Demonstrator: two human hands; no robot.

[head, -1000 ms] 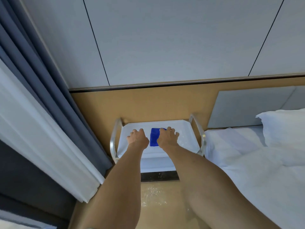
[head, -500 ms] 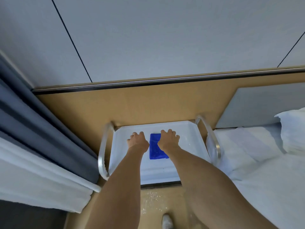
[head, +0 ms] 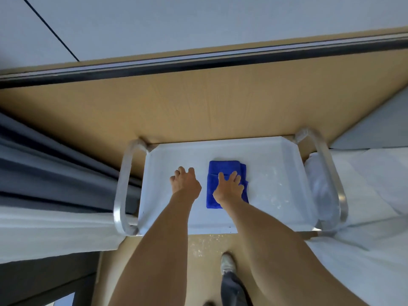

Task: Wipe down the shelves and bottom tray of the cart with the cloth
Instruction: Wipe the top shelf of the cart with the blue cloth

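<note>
Both hands down on the cart's (head: pixel 287 173) top shelf — right hand (head: pixel 229 188) spread flat on the folded blue cloth (head: pixel 223 167), left hand (head: pixel 185 184) just beside it, fingers loosely bent.

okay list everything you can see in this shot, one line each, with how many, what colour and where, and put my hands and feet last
cloth: one, blue, folded, middle of the cart's top tray
cart top tray: one, white, centre of view
cart handles: two, silver, left and right ends of the tray
wall panel: one, tan wood, behind the cart
curtain: one, grey and white, left of the cart
bedding: white, right of the cart
shoe: one, light, on the floor below the tray
left hand: one, fingers spread on the tray beside the cloth
right hand: one, flat on the cloth
</note>
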